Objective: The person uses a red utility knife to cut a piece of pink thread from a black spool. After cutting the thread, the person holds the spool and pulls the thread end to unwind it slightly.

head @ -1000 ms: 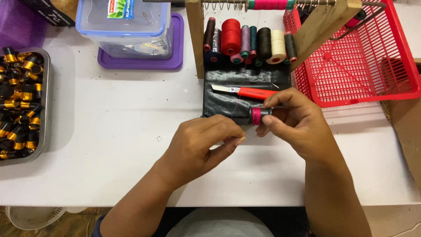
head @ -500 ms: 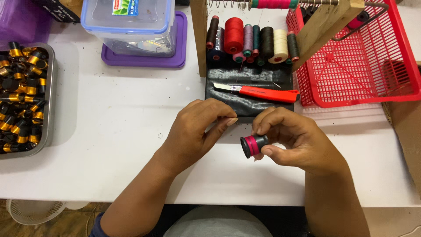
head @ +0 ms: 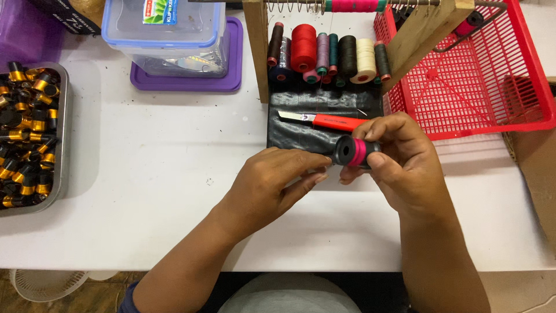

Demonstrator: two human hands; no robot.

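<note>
White desk (head: 145, 174); right hand (head: 399, 168) fingers grip a light, rigid black bobbin (head: 353, 152) by its barrel, left hand (head: 272, 185) pinches beside its rim

A clear plastic box (head: 164, 36) stands near the table's far edge, with a green, red and white label (head: 157, 11) on its lid.

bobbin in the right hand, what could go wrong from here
The right hand grips the black and pink bobbin in the air, so a slip could drop it onto the table. The red-handled knife lies bare just behind both hands, so the left hand might brush its blade.
</note>
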